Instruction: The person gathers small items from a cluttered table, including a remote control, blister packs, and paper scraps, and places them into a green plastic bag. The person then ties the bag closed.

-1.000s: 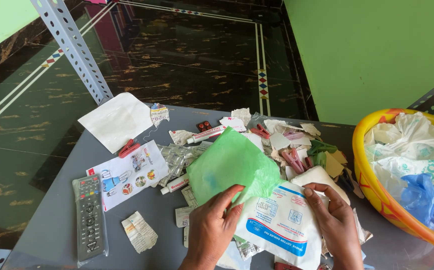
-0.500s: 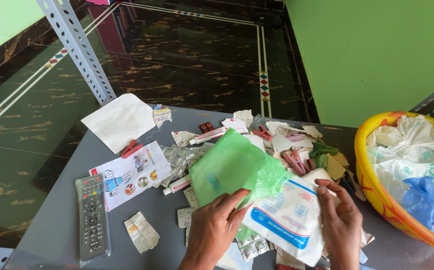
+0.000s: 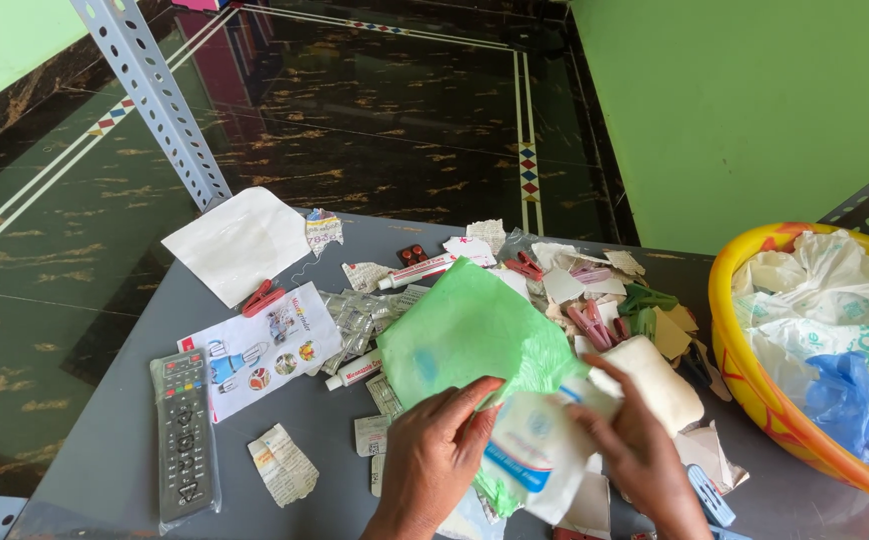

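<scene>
Head view: two hands on a white packet and a green bag

Head camera looks down on a grey desk (image 3: 105, 440) that is covered with small things. The left hand (image 3: 433, 450) lies with fingers stretched on a thin light-green plastic bag (image 3: 470, 335), pressing it flat, and its fingertips touch the edge of a white plastic packet with blue print (image 3: 530, 450). The right hand (image 3: 635, 450) is closed on this white packet from the right side and holds it bent, just above the lower part of the green bag. The packet is blurred, so the exact grip of the fingers cannot be told.

Just beside the right hand lies a cream-coloured soft pad (image 3: 655, 385). Behind it is a heap of pink and green clothes pegs (image 3: 600, 320) and torn paper pieces. On the left part of the desk a grey remote control in a clear wrapper (image 3: 185, 435) lies near the front edge, next to a white printed leaflet with small colour pictures (image 3: 260, 350). A blank white sheet of paper (image 3: 240, 240) lies farther back. At the right edge stands a yellow and orange plastic tub (image 3: 745, 370) filled with white and blue plastic bags.
</scene>
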